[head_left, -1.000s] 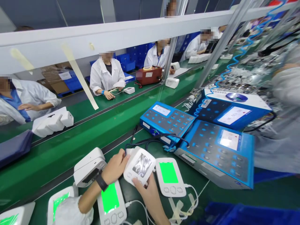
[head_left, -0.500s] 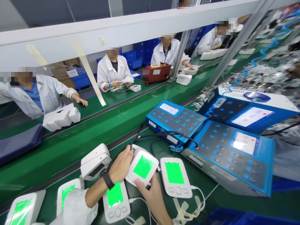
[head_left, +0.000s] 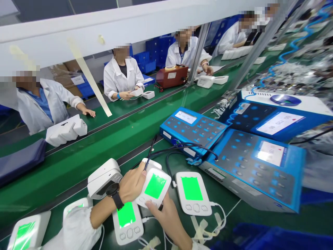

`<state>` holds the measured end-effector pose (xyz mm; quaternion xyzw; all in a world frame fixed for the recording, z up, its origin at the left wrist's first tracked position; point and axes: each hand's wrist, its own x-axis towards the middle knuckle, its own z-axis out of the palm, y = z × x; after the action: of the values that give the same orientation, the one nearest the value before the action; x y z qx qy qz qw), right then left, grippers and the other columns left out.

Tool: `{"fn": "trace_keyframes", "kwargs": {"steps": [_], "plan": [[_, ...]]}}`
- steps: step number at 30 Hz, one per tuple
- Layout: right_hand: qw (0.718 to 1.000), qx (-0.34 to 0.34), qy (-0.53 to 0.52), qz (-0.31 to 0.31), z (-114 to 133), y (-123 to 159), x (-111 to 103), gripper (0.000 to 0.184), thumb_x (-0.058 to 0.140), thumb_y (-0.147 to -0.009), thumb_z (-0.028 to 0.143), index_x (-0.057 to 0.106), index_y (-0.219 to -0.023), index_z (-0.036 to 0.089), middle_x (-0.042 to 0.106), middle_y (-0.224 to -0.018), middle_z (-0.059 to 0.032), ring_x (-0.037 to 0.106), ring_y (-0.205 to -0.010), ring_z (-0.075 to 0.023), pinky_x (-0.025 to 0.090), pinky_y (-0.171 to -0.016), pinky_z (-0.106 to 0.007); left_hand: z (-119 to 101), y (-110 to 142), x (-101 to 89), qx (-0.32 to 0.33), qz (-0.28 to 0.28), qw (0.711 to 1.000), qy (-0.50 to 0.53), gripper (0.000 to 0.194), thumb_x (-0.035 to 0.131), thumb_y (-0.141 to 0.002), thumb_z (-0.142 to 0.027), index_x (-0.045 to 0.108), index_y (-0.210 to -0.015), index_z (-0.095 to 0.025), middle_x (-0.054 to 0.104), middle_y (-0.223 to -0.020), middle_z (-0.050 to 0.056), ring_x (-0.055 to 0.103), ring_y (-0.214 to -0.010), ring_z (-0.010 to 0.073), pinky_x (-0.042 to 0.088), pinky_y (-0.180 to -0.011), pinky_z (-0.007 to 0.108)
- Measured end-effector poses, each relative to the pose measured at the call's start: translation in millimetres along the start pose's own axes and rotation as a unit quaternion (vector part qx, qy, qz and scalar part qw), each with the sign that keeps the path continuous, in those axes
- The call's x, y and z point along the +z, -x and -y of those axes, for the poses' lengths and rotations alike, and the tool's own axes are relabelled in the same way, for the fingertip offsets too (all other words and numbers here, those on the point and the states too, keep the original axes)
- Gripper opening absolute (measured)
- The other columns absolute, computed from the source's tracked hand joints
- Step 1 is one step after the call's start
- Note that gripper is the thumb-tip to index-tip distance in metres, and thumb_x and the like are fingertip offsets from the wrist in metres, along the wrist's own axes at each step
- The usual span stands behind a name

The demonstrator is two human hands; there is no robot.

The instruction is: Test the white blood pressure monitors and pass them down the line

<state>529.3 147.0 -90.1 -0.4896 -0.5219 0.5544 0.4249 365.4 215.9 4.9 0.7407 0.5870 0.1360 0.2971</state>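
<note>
A white blood-pressure monitor (head_left: 155, 187) with a green screen is held up, tilted, between my hands. My right hand (head_left: 168, 213) grips its lower edge, thumb on the front by the buttons. My left hand (head_left: 134, 182), wearing a black watch, is closed at its upper left side around the end of a thin black tube (head_left: 147, 164); the fingertips are partly hidden. Behind it another white unit (head_left: 151, 164) is partly covered. A second monitor (head_left: 193, 191) lies to the right with a white cable plugged in. Another monitor (head_left: 128, 222) lies below my left wrist.
Blue testers (head_left: 249, 166) with small displays stand at the right, black tubes running from them. More white monitors (head_left: 28, 231) are at the lower left, and a boxy pair (head_left: 104, 177) stands behind my left forearm. Co-workers in white coats sit across the green conveyor (head_left: 125, 139).
Both hands and the held monitor appear slightly further left and lower, as the whole view has shifted a little. My grip looks the same. A co-worker opposite has lowered a white unit.
</note>
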Motion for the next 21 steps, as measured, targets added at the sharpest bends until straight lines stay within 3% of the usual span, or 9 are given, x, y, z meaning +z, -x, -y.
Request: {"fn": "trace_keyframes", "kwargs": {"steps": [4, 6, 8, 11, 13, 15, 18, 21], "plan": [[0.998, 0.014, -0.051, -0.030, -5.6, -1.7, 0.8, 0.059, 0.074, -0.086, 0.044, 0.054, -0.135, 0.019, 0.075, -0.126, -0.0144, 0.071, -0.113, -0.0351, 0.058, -0.094, -0.048, -3.3, -6.3, -9.2, 0.027, 0.008, 0.999, -0.019, 0.038, 0.023, -0.106, -0.044, 0.054, -0.118, -0.025, 0.063, -0.087, 0.008, 0.065, -0.083, 0.0308, 0.046, -0.080, 0.043], [0.993, 0.021, -0.098, -0.059, -6.8, -2.2, 1.6, 0.059, 0.076, -0.085, 0.044, 0.056, -0.135, 0.020, 0.073, -0.129, -0.0137, 0.070, -0.117, -0.0343, 0.057, -0.099, -0.048, -3.3, -15.8, -10.4, 0.043, 0.007, 0.999, -0.021, 0.044, 0.017, -0.107, -0.043, 0.056, -0.115, -0.025, 0.065, -0.102, 0.010, 0.064, -0.098, 0.0291, 0.048, -0.094, 0.043], [0.987, 0.026, -0.134, -0.086, -6.2, -1.9, 2.4, 0.060, 0.078, -0.084, 0.045, 0.057, -0.134, 0.021, 0.071, -0.132, -0.0135, 0.067, -0.121, -0.0345, 0.055, -0.103, -0.049, -2.5, -25.5, -4.0, 0.039, -0.002, 0.999, -0.030, 0.042, 0.022, -0.107, -0.040, 0.057, -0.121, -0.023, 0.062, -0.121, 0.012, 0.058, -0.116, 0.0287, 0.044, -0.108, 0.045], [0.981, 0.029, -0.155, -0.113, -3.2, -0.1, 3.2, 0.067, 0.079, -0.082, 0.047, 0.055, -0.139, 0.022, 0.069, -0.136, -0.0150, 0.065, -0.125, -0.0359, 0.054, -0.105, -0.051, -2.2, -32.5, 21.5, -0.010, -0.008, 0.999, -0.053, 0.043, 0.045, -0.100, -0.030, 0.050, -0.141, -0.019, 0.044, -0.152, 0.020, 0.046, -0.136, 0.0395, 0.038, -0.113, 0.060], [0.979, 0.027, -0.156, -0.128, -1.5, 1.4, 3.3, 0.073, 0.079, -0.082, 0.049, 0.052, -0.144, 0.021, 0.067, -0.138, -0.0160, 0.065, -0.125, -0.0363, 0.053, -0.105, -0.052, -3.2, -31.4, 39.6, -0.041, -0.005, 0.997, -0.058, 0.052, 0.047, -0.097, -0.022, 0.046, -0.148, -0.017, 0.029, -0.162, 0.026, 0.035, -0.144, 0.0492, 0.037, -0.109, 0.070], [0.978, 0.024, -0.151, -0.143, -1.2, 2.7, 2.9, 0.075, 0.077, -0.082, 0.051, 0.051, -0.145, 0.021, 0.067, -0.137, -0.0165, 0.066, -0.123, -0.0362, 0.054, -0.103, -0.051, -4.0, -29.2, 47.2, -0.049, -0.001, 0.998, -0.047, 0.056, 0.051, -0.095, -0.021, 0.044, -0.151, -0.018, 0.021, -0.166, 0.027, 0.031, -0.146, 0.0533, 0.036, -0.108, 0.074], [0.975, 0.019, -0.139, -0.173, -2.9, 3.7, 1.9, 0.075, 0.076, -0.082, 0.054, 0.052, -0.145, 0.020, 0.070, -0.132, -0.0157, 0.068, -0.118, -0.0354, 0.056, -0.100, -0.048, -2.8, -34.7, 29.6, -0.027, 0.001, 1.000, -0.002, 0.077, 0.072, -0.083, -0.031, 0.041, -0.153, -0.024, 0.025, -0.165, 0.022, 0.041, -0.143, 0.0460, 0.040, -0.113, 0.063], [0.973, 0.018, -0.119, -0.195, -2.0, 1.8, 1.4, 0.072, 0.075, -0.082, 0.054, 0.054, -0.141, 0.020, 0.073, -0.128, -0.0155, 0.070, -0.114, -0.0352, 0.058, -0.096, -0.047, 1.2, -59.3, -12.3, -0.013, -0.023, 0.998, 0.051, 0.096, 0.080, -0.072, -0.038, 0.035, -0.155, -0.022, 0.030, -0.162, 0.019, 0.042, -0.144, 0.0366, 0.036, -0.121, 0.050]]}}
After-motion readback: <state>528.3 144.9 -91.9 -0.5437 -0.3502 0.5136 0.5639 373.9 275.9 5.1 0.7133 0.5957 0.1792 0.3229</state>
